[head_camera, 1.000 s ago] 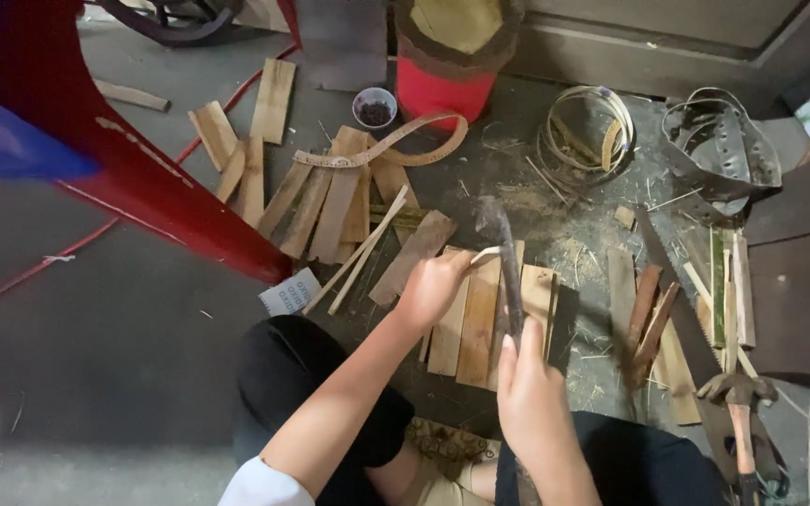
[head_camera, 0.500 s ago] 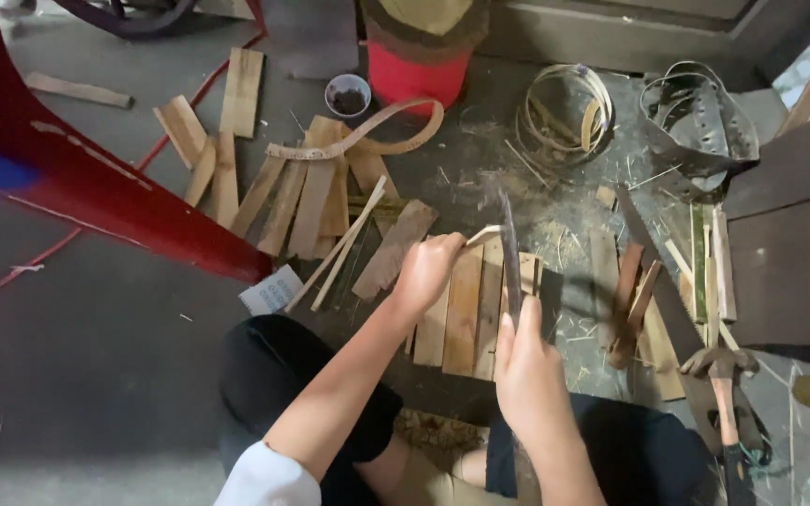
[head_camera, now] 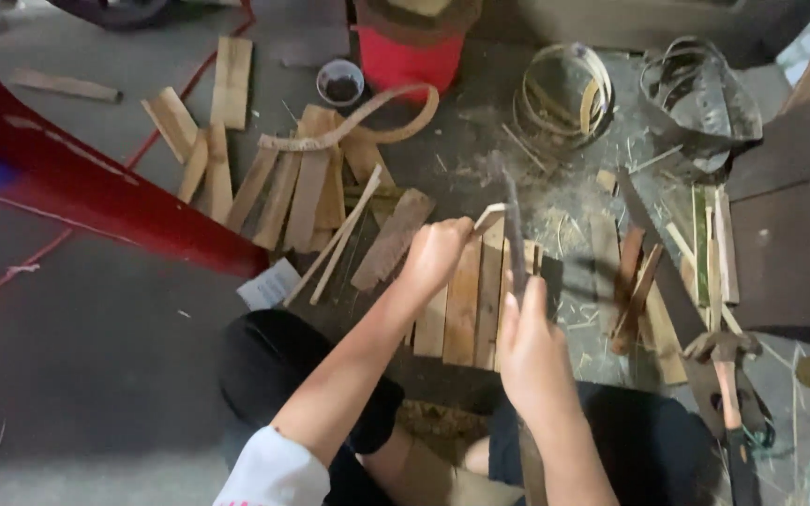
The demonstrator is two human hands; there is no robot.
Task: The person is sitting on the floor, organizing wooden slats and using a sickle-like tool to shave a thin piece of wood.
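Seen from above, a person sits low on a dusty concrete floor [head_camera: 96,375] among split bamboo. The left hand [head_camera: 435,255] is closed around the near end of a thin pale bamboo strip [head_camera: 491,216], pinching it between thumb and fingers. The right hand [head_camera: 532,351] is wrapped tight around the handle of a long dark blade [head_camera: 514,234], which stands nearly upright with its upper edge right beside the strip's tip; whether the two touch cannot be told through the blur.

Under both hands lies a row of flat bamboo slats [head_camera: 466,309], side by side and running away from the person. Farther left, a looser fan of slats [head_camera: 307,192] spreads across the floor, with a curved strip of bark [head_camera: 358,120] lying over its top. A small round cup [head_camera: 339,82] sits just beside a red bucket [head_camera: 410,52] at the top of the scene. To the right of the bucket, coils of bamboo strip [head_camera: 564,94] rest near a darker bundle of bands [head_camera: 700,94]. A handsaw [head_camera: 677,290] lies slantwise at the right, close to a hammer [head_camera: 728,361] with a wooden handle. A red metal frame [head_camera: 96,201] crosses the left side.
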